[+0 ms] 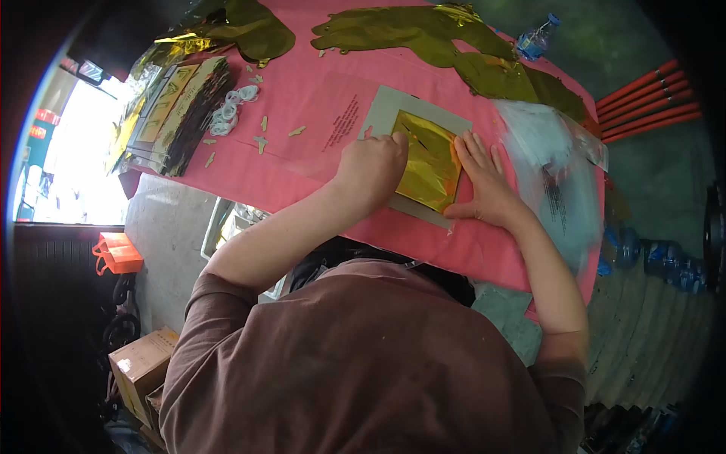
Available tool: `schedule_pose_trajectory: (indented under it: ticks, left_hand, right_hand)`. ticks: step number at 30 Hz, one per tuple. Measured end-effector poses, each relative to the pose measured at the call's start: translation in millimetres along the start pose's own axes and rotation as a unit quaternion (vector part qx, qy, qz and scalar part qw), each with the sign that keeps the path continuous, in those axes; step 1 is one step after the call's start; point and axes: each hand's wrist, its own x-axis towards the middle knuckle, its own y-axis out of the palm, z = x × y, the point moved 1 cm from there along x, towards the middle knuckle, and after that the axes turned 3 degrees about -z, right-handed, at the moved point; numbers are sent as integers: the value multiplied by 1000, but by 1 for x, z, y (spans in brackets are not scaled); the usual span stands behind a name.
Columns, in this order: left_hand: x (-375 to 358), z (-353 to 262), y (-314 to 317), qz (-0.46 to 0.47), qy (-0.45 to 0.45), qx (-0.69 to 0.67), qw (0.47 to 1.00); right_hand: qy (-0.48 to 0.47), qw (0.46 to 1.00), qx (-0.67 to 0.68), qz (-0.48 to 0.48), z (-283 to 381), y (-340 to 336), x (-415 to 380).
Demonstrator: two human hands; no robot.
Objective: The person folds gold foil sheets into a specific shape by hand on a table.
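Observation:
A folded shiny gold foil sheet point(426, 168) lies on a grey card point(387, 104) in front of me on the pink-covered table. My left hand point(373, 168) is closed in a fist at the foil's left edge; whatever its fingers hold, if anything, is hidden. Against the right edge of foil and card rests my right hand point(485, 180), open, its fingers spread and the thumb near the lower corner. A clear plastic bag with printed text point(342, 121) lies flat, just left of the card.
Clear plastic bags point(556, 181) are piled on the right. Gold foil shapes point(393, 34) spread along the far edge. At left stand packaged stacks point(170, 113), with white rings point(229, 113) and small gold pieces point(261, 144) nearby. A plastic bottle point(535, 39) is beyond the far right edge.

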Motion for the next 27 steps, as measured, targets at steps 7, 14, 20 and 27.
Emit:
schedule_pose_trajectory:
  ticks: [7, 14, 20, 27]
  left_hand:
    - [0, 3, 1, -8, 14, 3, 1000]
    - [-1, 3, 5, -18, 22, -18, 999]
    - [-2, 5, -7, 16, 38, -28, 999]
    - [-4, 16, 0, 23, 34, -27, 999]
  right_hand:
    - [-2, 1000, 3, -11, 11, 5, 11]
    - [-15, 999, 18, -24, 29, 11, 34]
    - [-48, 997, 18, -51, 41, 24, 58]
    - [-44, 998, 14, -50, 51, 23, 64]
